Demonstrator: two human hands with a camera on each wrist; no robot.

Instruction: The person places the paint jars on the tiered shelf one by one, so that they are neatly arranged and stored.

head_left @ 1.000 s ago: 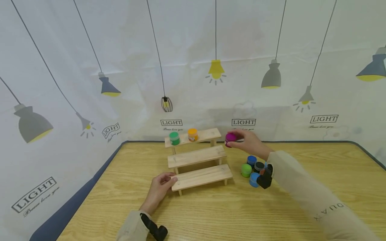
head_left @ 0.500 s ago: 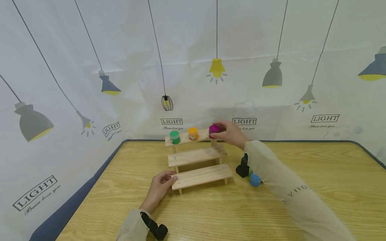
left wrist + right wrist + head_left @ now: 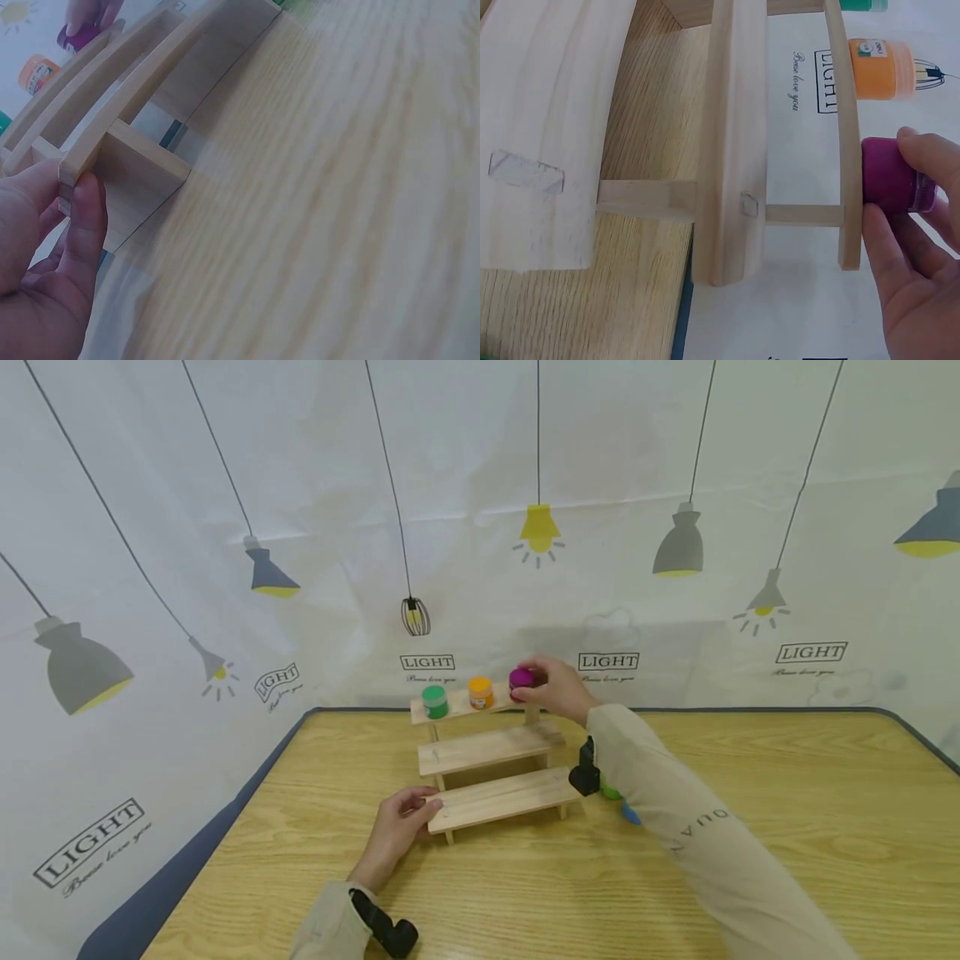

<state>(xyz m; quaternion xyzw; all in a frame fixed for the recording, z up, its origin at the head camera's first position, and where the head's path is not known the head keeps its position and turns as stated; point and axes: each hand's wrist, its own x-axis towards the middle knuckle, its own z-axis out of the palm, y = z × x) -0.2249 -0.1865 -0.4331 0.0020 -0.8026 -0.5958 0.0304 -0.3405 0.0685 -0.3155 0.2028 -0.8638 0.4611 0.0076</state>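
A three-tier wooden stand (image 3: 495, 800) is on the table. My left hand (image 3: 396, 827) pinches the left end of its lowest step, thumb on top and fingers beneath, as the left wrist view shows. On the top step's right end, my right hand (image 3: 558, 687) holds a purple paint jar (image 3: 889, 174) between thumb and fingers. The jar's base meets the board in the right wrist view. Left of it on that step stand an orange jar (image 3: 481, 693) and a green jar (image 3: 434, 702). Both lower steps carry no jars.
Right of the stand, a light green jar (image 3: 611, 792) and a blue jar (image 3: 632, 812) peek out from behind the right sleeve (image 3: 675, 810), which hides whatever else is there. A lamp-printed cloth (image 3: 480, 568) hangs behind the wooden table (image 3: 525, 902).
My right hand has carried the purple jar leftward from beside the stand onto the top step's right end. The right sleeve now covers most of the loose jars. My left hand has stayed put.
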